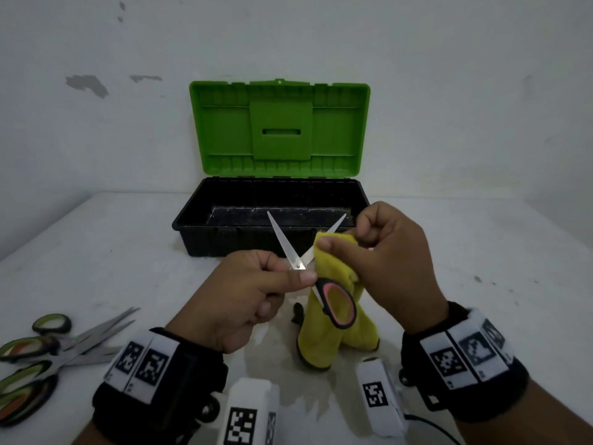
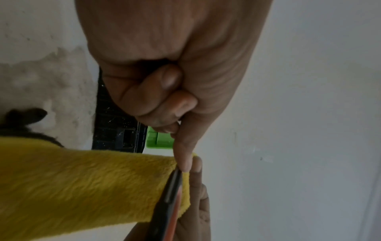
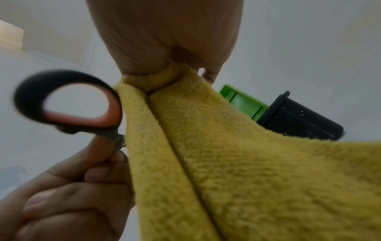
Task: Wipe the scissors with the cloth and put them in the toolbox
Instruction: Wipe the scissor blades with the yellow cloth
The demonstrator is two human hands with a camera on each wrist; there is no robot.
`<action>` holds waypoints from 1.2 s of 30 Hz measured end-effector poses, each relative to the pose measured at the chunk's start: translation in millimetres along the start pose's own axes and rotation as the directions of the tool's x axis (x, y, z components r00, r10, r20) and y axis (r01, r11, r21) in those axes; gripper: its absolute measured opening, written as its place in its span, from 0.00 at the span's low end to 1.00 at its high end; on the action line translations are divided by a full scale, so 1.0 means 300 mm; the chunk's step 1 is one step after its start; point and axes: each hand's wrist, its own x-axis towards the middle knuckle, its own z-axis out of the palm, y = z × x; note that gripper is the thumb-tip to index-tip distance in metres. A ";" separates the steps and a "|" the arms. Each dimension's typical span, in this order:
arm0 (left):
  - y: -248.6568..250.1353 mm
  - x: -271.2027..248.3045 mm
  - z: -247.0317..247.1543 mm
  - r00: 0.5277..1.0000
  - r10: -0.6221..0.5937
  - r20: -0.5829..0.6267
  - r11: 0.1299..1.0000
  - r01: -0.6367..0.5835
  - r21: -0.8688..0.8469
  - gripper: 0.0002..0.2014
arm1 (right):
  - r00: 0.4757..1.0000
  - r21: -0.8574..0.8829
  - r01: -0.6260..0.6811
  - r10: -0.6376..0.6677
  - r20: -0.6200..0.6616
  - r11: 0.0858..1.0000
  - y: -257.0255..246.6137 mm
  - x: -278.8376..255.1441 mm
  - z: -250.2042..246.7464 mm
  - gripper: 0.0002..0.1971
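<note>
In the head view my left hand [image 1: 282, 274] pinches a pair of black and orange scissors [image 1: 338, 305] near the pivot, blades spread apart and pointing up. My right hand [image 1: 346, 242] grips the yellow cloth [image 1: 333, 335] around the right blade, and the cloth hangs down to the table. Behind stands the toolbox [image 1: 221, 232], black tray, green lid [image 1: 279, 126] raised. The right wrist view shows the scissors' handle ring [image 3: 68, 101] beside the cloth [image 3: 237, 163]. The left wrist view shows the scissors handle [image 2: 171, 199] edge-on against the cloth [image 2: 82, 184].
Several more scissors [image 1: 48, 354] with green, orange and black handles lie in a heap at the table's left front edge. A white wall stands close behind the toolbox. A cable [image 1: 433, 425] runs along the table's near right edge.
</note>
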 end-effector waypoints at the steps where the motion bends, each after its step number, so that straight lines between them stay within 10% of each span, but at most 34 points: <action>1: -0.001 0.000 -0.002 1.000 -0.020 0.011 1.000 0.020 -0.017 0.15 | 1.000 0.006 -0.002 0.002 -0.027 1.000 -0.001 0.005 -0.005 0.23; 16: 0.007 -0.026 -0.025 0.989 -0.084 0.122 0.991 0.095 -0.091 0.15 | 0.997 0.047 0.051 -0.053 0.047 0.998 -0.053 -0.025 0.007 0.23; 36: 0.049 -0.058 -0.064 0.994 0.021 -0.107 0.987 -0.003 0.163 0.11 | 0.977 -0.114 -0.163 0.144 -0.159 0.980 0.057 0.048 -0.086 0.12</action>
